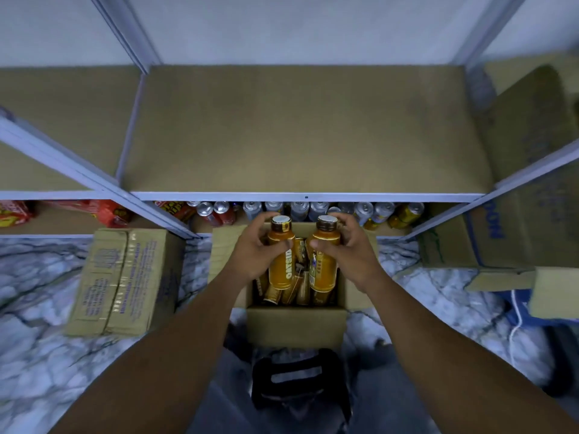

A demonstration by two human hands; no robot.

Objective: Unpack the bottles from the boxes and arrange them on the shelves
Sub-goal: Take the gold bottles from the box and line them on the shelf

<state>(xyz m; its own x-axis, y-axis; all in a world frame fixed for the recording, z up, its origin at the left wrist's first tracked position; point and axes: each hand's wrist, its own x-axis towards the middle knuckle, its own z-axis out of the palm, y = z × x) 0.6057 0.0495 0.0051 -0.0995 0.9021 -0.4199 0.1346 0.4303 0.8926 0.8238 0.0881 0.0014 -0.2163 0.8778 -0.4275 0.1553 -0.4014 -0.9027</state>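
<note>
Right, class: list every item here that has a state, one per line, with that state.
left hand: grips left bottle
right hand: grips right bottle
left bottle: capped, upright
right bottle: capped, upright
open box: flaps open, more bottles inside
side box: closed, taped

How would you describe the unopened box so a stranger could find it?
Start at the metal shelving. On the marbled floor by its left post lies a cardboard box, left of the open box of orange bottles. It alone is taped shut.
</note>
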